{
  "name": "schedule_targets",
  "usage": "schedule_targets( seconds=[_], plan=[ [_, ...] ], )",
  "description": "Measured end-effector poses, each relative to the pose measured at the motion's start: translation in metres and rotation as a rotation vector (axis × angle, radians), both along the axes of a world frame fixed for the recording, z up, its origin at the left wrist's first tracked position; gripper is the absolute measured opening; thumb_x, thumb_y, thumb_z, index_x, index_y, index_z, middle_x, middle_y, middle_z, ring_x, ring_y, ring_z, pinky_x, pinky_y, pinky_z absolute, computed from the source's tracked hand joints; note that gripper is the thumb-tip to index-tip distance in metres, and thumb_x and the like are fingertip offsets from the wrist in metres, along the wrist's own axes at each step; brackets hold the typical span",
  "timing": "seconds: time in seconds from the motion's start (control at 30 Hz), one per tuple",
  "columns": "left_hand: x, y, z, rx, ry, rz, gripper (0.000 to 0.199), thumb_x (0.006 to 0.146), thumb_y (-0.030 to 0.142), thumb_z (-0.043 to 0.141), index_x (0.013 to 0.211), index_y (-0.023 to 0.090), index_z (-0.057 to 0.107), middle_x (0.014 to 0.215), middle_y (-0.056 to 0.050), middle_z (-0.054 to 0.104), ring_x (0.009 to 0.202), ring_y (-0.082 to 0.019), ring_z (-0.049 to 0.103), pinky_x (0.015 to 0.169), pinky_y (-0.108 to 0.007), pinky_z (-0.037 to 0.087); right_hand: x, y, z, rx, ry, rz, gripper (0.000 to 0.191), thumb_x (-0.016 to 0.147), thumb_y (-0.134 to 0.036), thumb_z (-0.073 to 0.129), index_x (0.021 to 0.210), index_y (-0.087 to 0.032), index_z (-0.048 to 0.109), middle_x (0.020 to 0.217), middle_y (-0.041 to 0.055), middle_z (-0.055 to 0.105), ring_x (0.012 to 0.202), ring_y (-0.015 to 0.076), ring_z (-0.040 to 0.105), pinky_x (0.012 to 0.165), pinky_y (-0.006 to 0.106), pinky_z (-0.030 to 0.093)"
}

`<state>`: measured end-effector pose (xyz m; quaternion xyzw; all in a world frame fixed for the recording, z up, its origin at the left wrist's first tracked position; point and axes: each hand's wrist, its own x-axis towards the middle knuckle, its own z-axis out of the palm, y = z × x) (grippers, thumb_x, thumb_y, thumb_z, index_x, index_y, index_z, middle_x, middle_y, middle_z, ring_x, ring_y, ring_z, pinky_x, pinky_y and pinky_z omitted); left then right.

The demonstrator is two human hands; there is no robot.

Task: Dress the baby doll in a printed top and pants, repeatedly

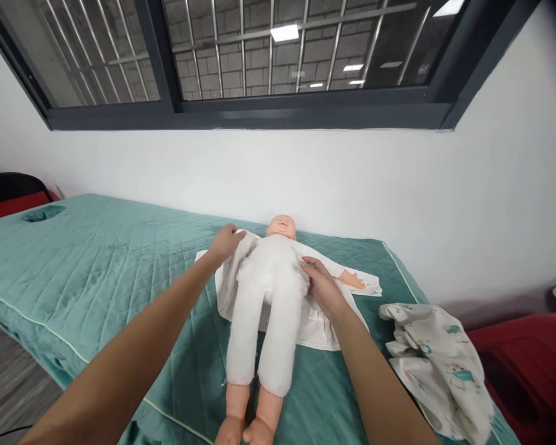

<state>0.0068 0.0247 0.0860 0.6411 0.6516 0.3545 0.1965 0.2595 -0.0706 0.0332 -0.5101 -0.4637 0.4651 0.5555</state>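
Observation:
A baby doll with a stuffed white cloth body lies face up, its head toward the wall and its bare feet toward me. A white baby shirt is spread open under and around it. One sleeve covers the doll's arm on the right, and the doll's hand shows near the cuff. My left hand is closed on the shirt beside the doll's shoulder. At the other side of the doll's torso, my right hand pinches the shirt's edge, its fingertips partly hidden.
The doll lies on a green quilted bed cover with a face hole at far left. A crumpled printed cloth lies at right, near a red chair. Behind are a white wall and a barred window.

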Motion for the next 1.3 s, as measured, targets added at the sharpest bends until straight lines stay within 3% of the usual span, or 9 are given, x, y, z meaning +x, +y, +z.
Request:
schedule_targets(
  seconds=[0.1, 0.2, 0.4, 0.53, 0.67, 0.8, 0.93, 1.1, 1.3],
  plan=[
    [0.004, -0.004, 0.022, -0.015, 0.054, -0.093, 0.022, 0.084, 0.037, 0.058, 0.076, 0.017, 0.064, 0.079, -0.003, 0.068, 0.071, -0.018, 0.058, 0.062, -0.027, 0.039, -0.001, 0.001, 0.002, -0.101, 0.185, 0.069, 0.044, 0.073, -0.049, 0.072, 0.106, -0.025, 0.056, 0.083, -0.0032, 0.063, 0.068, 0.0158, 0.058, 0.057, 0.026, 0.043],
    [0.021, -0.010, 0.035, -0.035, 0.106, -0.191, 0.022, 0.085, 0.035, 0.058, 0.076, 0.017, 0.067, 0.080, -0.004, 0.070, 0.072, -0.018, 0.061, 0.063, -0.027, 0.041, -0.004, 0.002, 0.002, -0.114, 0.227, 0.095, 0.046, 0.072, -0.045, 0.075, 0.108, -0.026, 0.055, 0.085, -0.0033, 0.062, 0.071, 0.0154, 0.057, 0.058, 0.025, 0.042],
    [0.069, -0.033, 0.035, -0.018, 0.272, -0.283, 0.018, 0.089, 0.025, 0.054, 0.091, 0.016, 0.069, 0.101, -0.011, 0.073, 0.094, -0.024, 0.066, 0.081, -0.029, 0.046, -0.008, 0.001, -0.003, -0.118, 0.255, 0.156, 0.048, 0.070, -0.042, 0.078, 0.108, -0.028, 0.052, 0.091, -0.0030, 0.062, 0.080, 0.0164, 0.059, 0.064, 0.025, 0.044],
    [0.085, -0.070, 0.034, -0.020, 0.413, -0.294, 0.027, 0.091, 0.025, 0.052, 0.111, 0.013, 0.065, 0.106, -0.016, 0.072, 0.099, -0.029, 0.067, 0.084, -0.037, 0.048, -0.007, -0.001, -0.004, -0.145, 0.260, 0.159, 0.048, 0.070, -0.044, 0.078, 0.108, -0.029, 0.052, 0.093, -0.0028, 0.063, 0.079, 0.0163, 0.060, 0.065, 0.026, 0.045],
    [0.084, -0.121, 0.032, 0.034, 0.560, -0.432, 0.031, 0.096, 0.030, 0.044, 0.120, 0.019, 0.060, 0.106, -0.010, 0.071, 0.094, -0.027, 0.068, 0.081, -0.039, 0.051, -0.004, 0.000, -0.007, -0.128, 0.191, 0.145, 0.047, 0.071, -0.046, 0.076, 0.109, -0.030, 0.053, 0.083, -0.0054, 0.060, 0.068, 0.0141, 0.055, 0.059, 0.025, 0.040],
    [0.058, -0.171, 0.011, 0.287, 0.470, -0.437, 0.026, 0.099, 0.028, 0.039, 0.117, 0.024, 0.058, 0.108, -0.006, 0.067, 0.095, -0.023, 0.065, 0.079, -0.036, 0.052, 0.000, 0.002, -0.010, -0.092, 0.131, 0.133, 0.047, 0.071, -0.048, 0.075, 0.110, -0.028, 0.056, 0.087, -0.0038, 0.063, 0.074, 0.0163, 0.058, 0.063, 0.027, 0.042],
    [0.015, -0.201, -0.030, 0.537, 0.327, -0.266, 0.030, 0.096, 0.020, 0.048, 0.124, 0.024, 0.054, 0.123, -0.008, 0.060, 0.113, -0.024, 0.056, 0.097, -0.041, 0.049, 0.000, 0.003, -0.013, -0.090, 0.118, 0.129, 0.048, 0.072, -0.047, 0.075, 0.111, -0.027, 0.055, 0.088, -0.0033, 0.062, 0.076, 0.0163, 0.058, 0.063, 0.027, 0.043],
    [-0.016, -0.201, -0.069, 0.458, 0.220, -0.135, 0.039, 0.093, 0.012, 0.050, 0.130, 0.024, 0.052, 0.128, -0.009, 0.056, 0.120, -0.024, 0.052, 0.102, -0.043, 0.047, -0.001, 0.004, -0.014, -0.093, 0.093, 0.104, 0.050, 0.072, -0.047, 0.075, 0.113, -0.027, 0.055, 0.086, -0.0034, 0.061, 0.074, 0.0157, 0.057, 0.060, 0.026, 0.042],
    [-0.011, -0.184, -0.067, 0.471, 0.232, -0.154, 0.023, 0.097, 0.016, 0.047, 0.115, 0.022, 0.060, 0.110, -0.006, 0.062, 0.101, -0.020, 0.060, 0.086, -0.036, 0.053, 0.000, 0.002, -0.013, -0.103, 0.084, 0.140, 0.051, 0.074, -0.048, 0.074, 0.116, -0.028, 0.052, 0.089, -0.0036, 0.060, 0.074, 0.0154, 0.057, 0.060, 0.025, 0.042]
  ],
)
